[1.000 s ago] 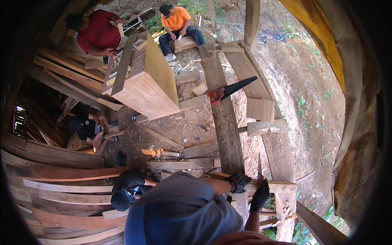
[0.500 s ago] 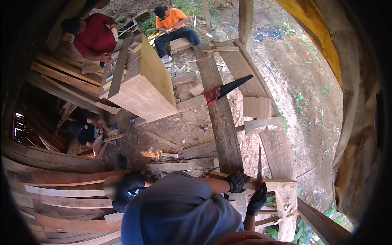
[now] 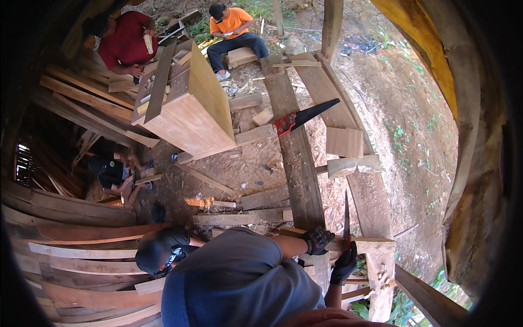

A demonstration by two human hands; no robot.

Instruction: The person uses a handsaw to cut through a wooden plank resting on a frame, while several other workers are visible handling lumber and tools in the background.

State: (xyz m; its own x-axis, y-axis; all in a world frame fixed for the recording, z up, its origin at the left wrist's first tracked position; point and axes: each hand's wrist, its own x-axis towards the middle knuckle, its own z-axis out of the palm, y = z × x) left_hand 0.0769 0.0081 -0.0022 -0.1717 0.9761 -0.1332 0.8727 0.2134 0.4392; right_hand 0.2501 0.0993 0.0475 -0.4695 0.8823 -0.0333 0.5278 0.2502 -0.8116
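My gloved right hand [image 3: 343, 264] is closed around the red handle of a hand saw [image 3: 347, 215], whose narrow-looking blade points away from me. The blade stands edge-on at a wooden piece [image 3: 373, 246] lying crosswise over the planks. Just left of the blade, my gloved left hand [image 3: 317, 241] grips that same wooden piece, its fingers wrapped over it. Whether the teeth are inside the wood cannot be made out. Farther off, a second saw with a red handle [image 3: 285, 125] and dark blade rests across a long plank [image 3: 297, 163].
Loose wood blocks [image 3: 344, 142] lie on the right-hand plank. A large wooden box-like piece [image 3: 190, 122] stands at the far left. People work around me: one in red [image 3: 124, 43], one in orange [image 3: 235, 24], one crouching [image 3: 111, 173], one close by at left [image 3: 158, 253].
The capped person close at my left has moved, and the head now shows more clearly. The person in red has raised a wood piece slightly. My hands keep nearly the same place.
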